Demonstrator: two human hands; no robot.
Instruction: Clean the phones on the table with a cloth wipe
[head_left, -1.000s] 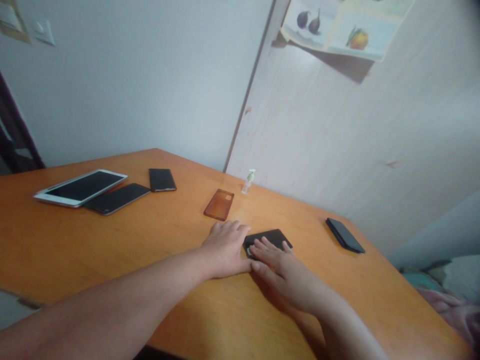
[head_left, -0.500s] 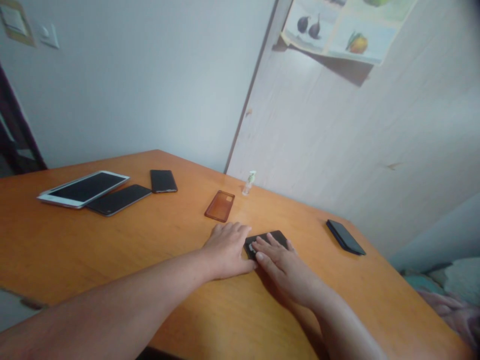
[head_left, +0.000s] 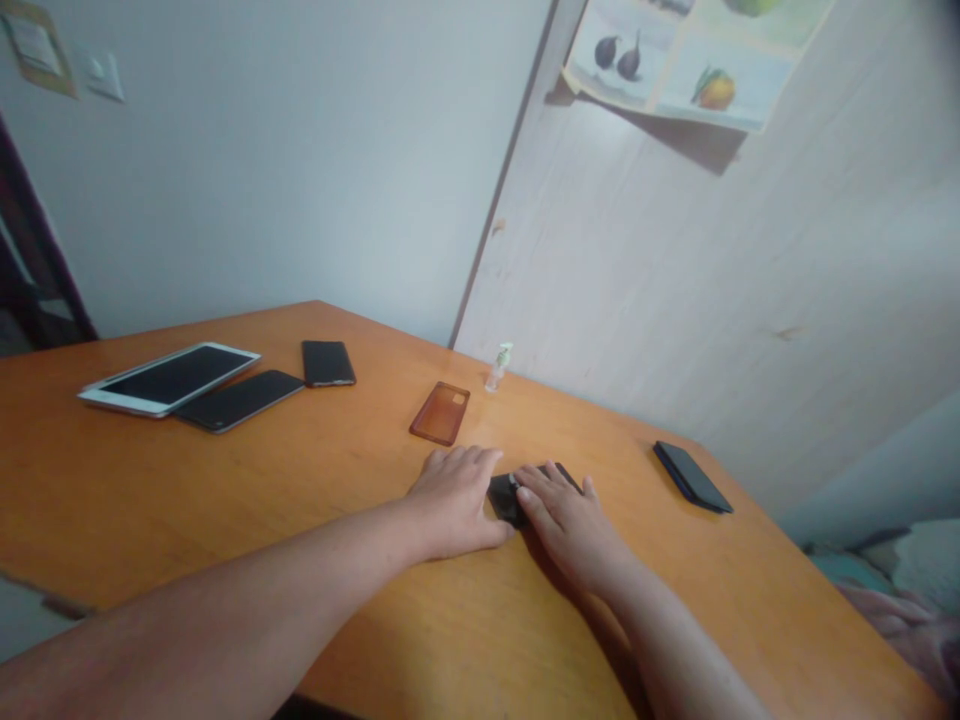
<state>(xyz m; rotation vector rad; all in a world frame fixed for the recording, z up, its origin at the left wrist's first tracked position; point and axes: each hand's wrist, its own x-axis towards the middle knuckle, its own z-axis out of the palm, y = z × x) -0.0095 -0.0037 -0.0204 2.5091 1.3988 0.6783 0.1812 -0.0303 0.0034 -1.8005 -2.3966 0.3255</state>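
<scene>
A black phone point(head_left: 505, 500) lies flat on the orange-brown wooden table point(head_left: 465, 640), mostly covered by my hands. My left hand point(head_left: 454, 502) bridges its left end, thumb at the near corner and fingers toward the far edge, holding it in place. Across the phone's top rests my right hand point(head_left: 564, 515), its fingers stretched and pressing down. A small pale thing shows under those fingertips; what it is I cannot make out. Just beyond my left hand is a brown translucent phone case point(head_left: 441, 413). Farther back stands a small clear pump bottle point(head_left: 498, 367).
At the left lie a white tablet point(head_left: 169, 379), a dark phone point(head_left: 240, 402) touching it, and another dark phone point(head_left: 328, 363). A dark device point(head_left: 691, 477) lies near the right edge. Walls rise behind the table, with a fruit picture point(head_left: 675, 60) hanging above.
My right hand has slid slightly right and away across the phone, the pale thing shifting with its fingers. More of the phone's left end shows. My left hand stays in place.
</scene>
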